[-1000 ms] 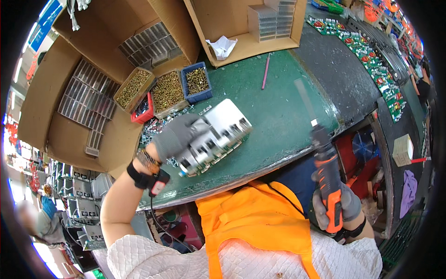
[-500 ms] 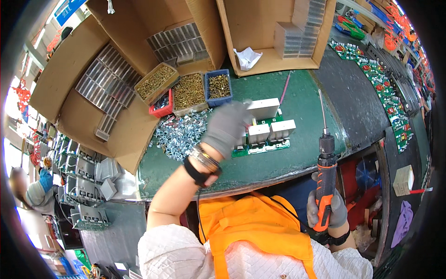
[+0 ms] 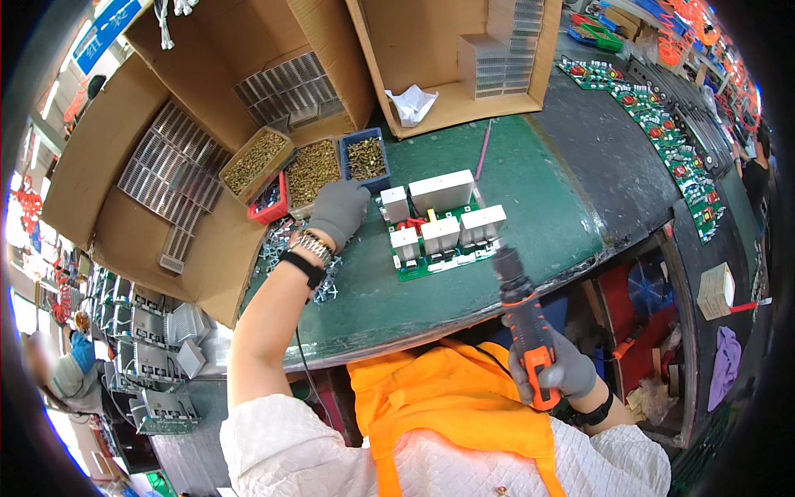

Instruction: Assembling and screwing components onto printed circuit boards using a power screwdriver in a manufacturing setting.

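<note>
My right hand (image 3: 561, 370), in a grey glove, is closed around an orange and black electric screwdriver (image 3: 523, 319). The tool leans left, its front end by the right corner of a green circuit board (image 3: 447, 263) carrying several silver heat sinks (image 3: 441, 191). My gloved left hand (image 3: 338, 214) is at the front of a clear bin of brass-coloured screws (image 3: 313, 170) and a blue bin (image 3: 366, 159) with similar screws. Its fingers point away and are mostly hidden under the hand. Beneath that wrist, small metal clips (image 3: 325, 286) lie in a loose pile.
Behind stand cardboard boxes (image 3: 451, 108) with stacked heat sinks. A tilted screw bin (image 3: 257, 163) and a red bin (image 3: 272, 207) are at left. A purple stick (image 3: 484, 149) lies behind the board. More circuit boards (image 3: 662, 137) line the right bench; a co-worker's blue glove (image 3: 82, 352) shows far left.
My left hand has moved left, from the circuit board to the screw bins. The screwdriver has swung from upright to leaning left, closer to the board. The whole view has shifted slightly.
</note>
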`<move>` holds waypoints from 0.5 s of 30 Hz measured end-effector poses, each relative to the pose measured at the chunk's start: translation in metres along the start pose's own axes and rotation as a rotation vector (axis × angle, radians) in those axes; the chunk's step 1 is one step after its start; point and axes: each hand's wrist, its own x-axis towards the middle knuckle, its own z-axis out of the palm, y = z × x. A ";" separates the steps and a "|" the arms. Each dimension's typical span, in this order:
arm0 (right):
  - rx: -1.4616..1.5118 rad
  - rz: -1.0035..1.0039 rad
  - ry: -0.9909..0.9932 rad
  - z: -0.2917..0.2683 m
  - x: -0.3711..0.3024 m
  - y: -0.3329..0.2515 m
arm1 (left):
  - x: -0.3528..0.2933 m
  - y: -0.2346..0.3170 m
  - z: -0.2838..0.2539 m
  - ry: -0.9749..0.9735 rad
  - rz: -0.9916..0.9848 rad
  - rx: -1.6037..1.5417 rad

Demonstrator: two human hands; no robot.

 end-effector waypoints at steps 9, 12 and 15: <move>-0.590 0.203 0.014 0.007 0.022 0.008 | -0.083 0.059 -0.055 0.242 -0.448 -1.645; -0.684 0.277 0.007 0.007 0.026 0.012 | -0.100 0.069 -0.064 0.189 -0.404 -1.726; -0.661 0.323 0.001 0.006 0.026 0.016 | -0.108 0.076 -0.062 0.156 -0.450 -1.927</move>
